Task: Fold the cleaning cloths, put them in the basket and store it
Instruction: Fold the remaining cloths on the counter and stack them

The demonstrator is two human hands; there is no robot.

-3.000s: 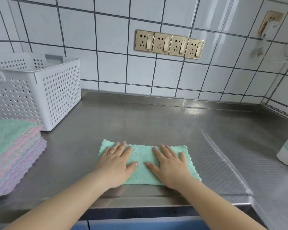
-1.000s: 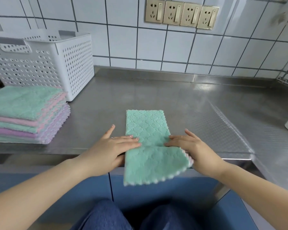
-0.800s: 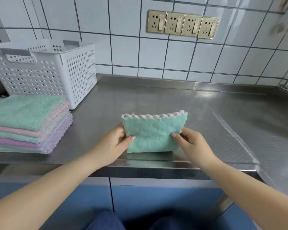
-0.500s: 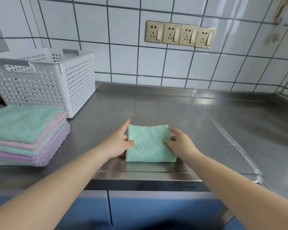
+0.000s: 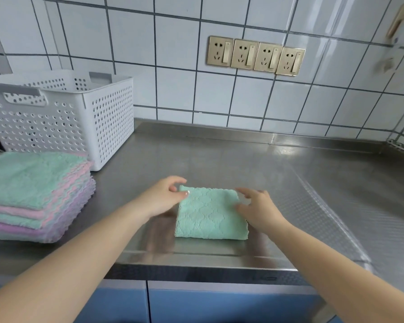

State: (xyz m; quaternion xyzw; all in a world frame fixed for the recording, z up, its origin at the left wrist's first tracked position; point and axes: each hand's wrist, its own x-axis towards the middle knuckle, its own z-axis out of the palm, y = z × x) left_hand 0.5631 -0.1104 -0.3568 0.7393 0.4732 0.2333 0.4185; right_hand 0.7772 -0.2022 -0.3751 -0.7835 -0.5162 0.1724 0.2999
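Fingers (image 5: 176, 183) of the left hand (image 5: 163, 197) curl loosely at the far left corner of the folded green cloth (image 5: 210, 214), the thumb tip touching the cloth's edge; whether they actually pinch it I cannot tell, as the hand is blurred. On the other side, the right hand (image 5: 258, 209) lies over the cloth's right edge with its fingers bent and spread, pressing on the fabric rather than closed round it. Both forearms reach in from the near edge, angled toward each other. Folded into a small rectangle, the cloth lies flat on the steel surface (image 5: 219, 159), close to its near edge. At the left sits a stack of cloths (image 5: 33, 194) in green, pink and purple, and just behind it stands the white perforated basket (image 5: 63, 117), against the tiled wall.
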